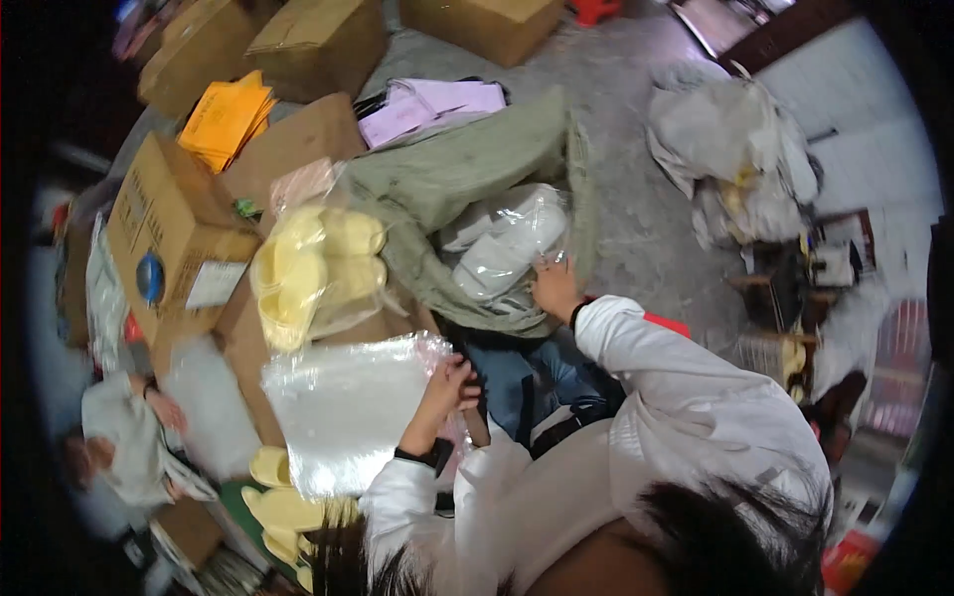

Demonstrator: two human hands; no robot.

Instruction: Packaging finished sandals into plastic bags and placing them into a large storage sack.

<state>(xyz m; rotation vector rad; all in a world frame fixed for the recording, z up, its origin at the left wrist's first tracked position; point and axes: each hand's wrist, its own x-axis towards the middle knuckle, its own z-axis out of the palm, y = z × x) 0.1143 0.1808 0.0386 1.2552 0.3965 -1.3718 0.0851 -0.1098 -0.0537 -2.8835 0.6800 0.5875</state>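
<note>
My right hand [556,288] reaches over the near rim of a grey-green woven sack [467,149], its fingers apart beside white slippers [512,243] in clear plastic. Whether the fingertips touch the plastic is hard to tell. My left hand [444,397] rests by the right edge of a stack of clear plastic bags [343,407], with loosely bent fingers and nothing visible in them. Beyond the stack, pale yellow slippers [298,273] lie in a clear bag on cardboard. Loose yellow slippers [288,507] are near the lower left, partly hidden by hair.
A cardboard box [179,233] with a blue tape roll [150,276] stands left, near orange packets [227,119]. Lilac sheets [432,107] lie behind the sack. More cartons [318,45] line the back. A whitish sack [730,129] sits right. Another person [129,437] is at the left.
</note>
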